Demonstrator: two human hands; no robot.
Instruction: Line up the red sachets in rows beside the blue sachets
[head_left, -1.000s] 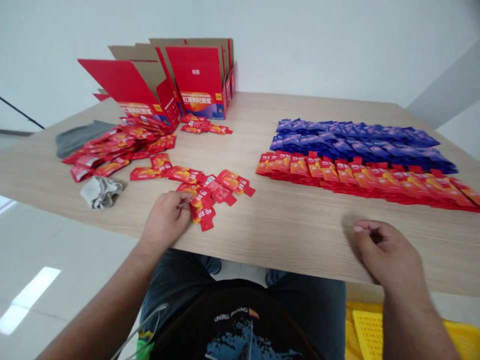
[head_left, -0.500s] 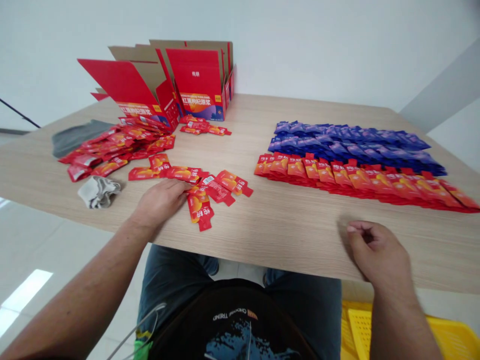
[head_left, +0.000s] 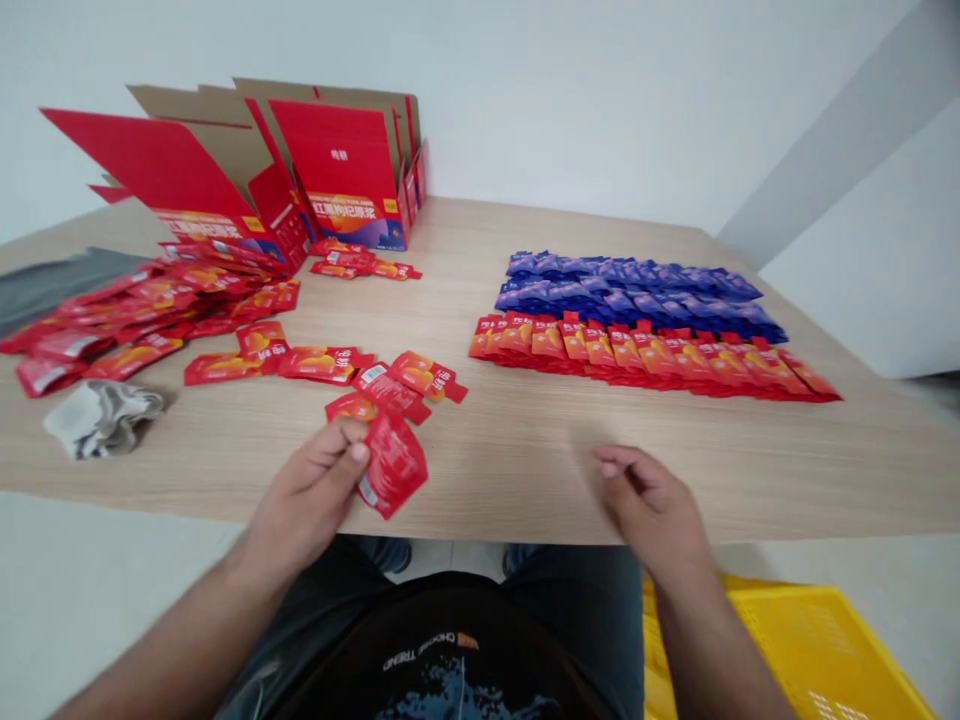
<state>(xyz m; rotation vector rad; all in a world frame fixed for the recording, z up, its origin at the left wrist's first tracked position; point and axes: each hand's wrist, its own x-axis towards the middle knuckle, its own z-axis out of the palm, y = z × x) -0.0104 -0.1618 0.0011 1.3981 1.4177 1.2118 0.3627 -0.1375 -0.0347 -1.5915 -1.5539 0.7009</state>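
The left hand [head_left: 307, 495] is closed around a red sachet [head_left: 394, 465], pinching its upper edge between thumb and fingers, with the sachet hanging over the near edge of the wooden table [head_left: 510, 450]. The right hand [head_left: 649, 505] is half-curled and empty, over the table's edge. Just beyond lie loose sachets [head_left: 382, 385], with a red heap [head_left: 127, 335] and a crumpled grey cloth [head_left: 101, 418] to the left. Open red cartons [head_left: 345, 170] stand at the far side. Neat rows of red sachets [head_left: 637, 360] and blue sachets [head_left: 630, 290] lie to the right. A yellow crate [head_left: 810, 640] sits on the floor.
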